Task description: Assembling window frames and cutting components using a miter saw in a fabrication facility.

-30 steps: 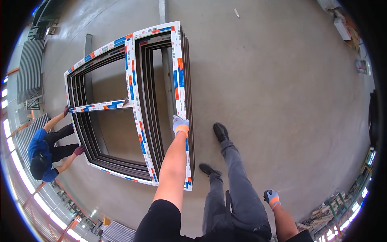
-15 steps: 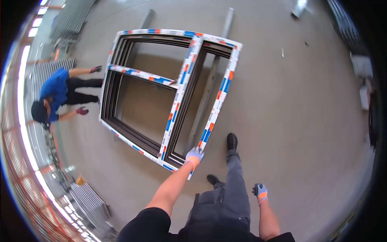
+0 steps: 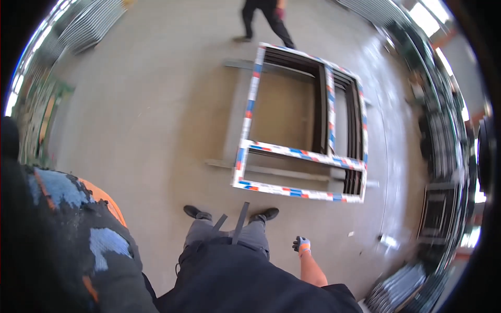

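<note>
My left hand [image 3: 88, 229], in a worn glove with black coating and blue patches, looms very large at the lower left, close to the camera. How its fingers are held cannot be made out. Lower right, my right hand [image 3: 301, 244] hangs beside my body in a grey and orange glove, fingers curled, with nothing visible in it. Ahead and slightly right lies a stack of dark window frames [image 3: 297, 153], its top one covered in white, blue and red protective tape. Both hands are apart from it.
Metal bars [image 3: 276, 172] lie under the frames. Beyond them stands a person in dark trousers [image 3: 266, 18], partly cut off. Stacked metal profiles [image 3: 91, 23] stand far left, more profiles [image 3: 396, 289] lower right, and a dark framed panel [image 3: 438, 211] at the right.
My left hand has left the frame's near corner and come up close to the camera. The view has swung round, so the frames now sit farther right and the other person at the top.
</note>
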A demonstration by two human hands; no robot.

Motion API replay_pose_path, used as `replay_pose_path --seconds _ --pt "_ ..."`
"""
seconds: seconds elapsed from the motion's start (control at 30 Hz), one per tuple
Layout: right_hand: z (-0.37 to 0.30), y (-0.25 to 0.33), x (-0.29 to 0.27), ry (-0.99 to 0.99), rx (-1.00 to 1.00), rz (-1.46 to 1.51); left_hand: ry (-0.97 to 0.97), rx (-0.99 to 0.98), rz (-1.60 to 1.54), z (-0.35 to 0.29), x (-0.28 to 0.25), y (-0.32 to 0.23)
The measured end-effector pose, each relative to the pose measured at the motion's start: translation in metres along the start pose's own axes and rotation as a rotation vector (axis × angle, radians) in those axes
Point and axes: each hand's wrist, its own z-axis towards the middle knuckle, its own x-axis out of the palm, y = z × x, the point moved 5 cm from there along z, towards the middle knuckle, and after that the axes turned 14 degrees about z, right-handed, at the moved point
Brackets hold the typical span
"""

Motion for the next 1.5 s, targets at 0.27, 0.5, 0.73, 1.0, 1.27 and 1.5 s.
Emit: replay_pose_path --seconds 0.27,0.5,0.73,1.0,1.27,1.5 --pt "-0.099 0.077 0.267 0.317 0.055 -0.125 -0.138 -0.09 0.355 0.08 -0.228 0.29" --pt "-0.097 0.135 0.519 0.61 -0.049 -0.732 -0.298 0.24 0.6 0.2 -0.349 0.437" --pt "-0.378 0.148 0.935 0.76 -0.815 -1.175 -0.41 0.346 0.804 0.283 -0.35 0.482" --pt "-0.227 0.233 1.072 0.696 -0.664 -1.216 -0.304 0.595 0.836 0.371 -0.279 0.601" --pt "-0.22 0.398 1.281 0.643 -0.445 -0.722 -0.156 0.655 0.806 0.42 -0.192 0.777" --pt "-0.214 0.43 1.535 0.867 -0.237 -0.454 -0.038 0.599 0.728 0.436 -0.118 1.017"
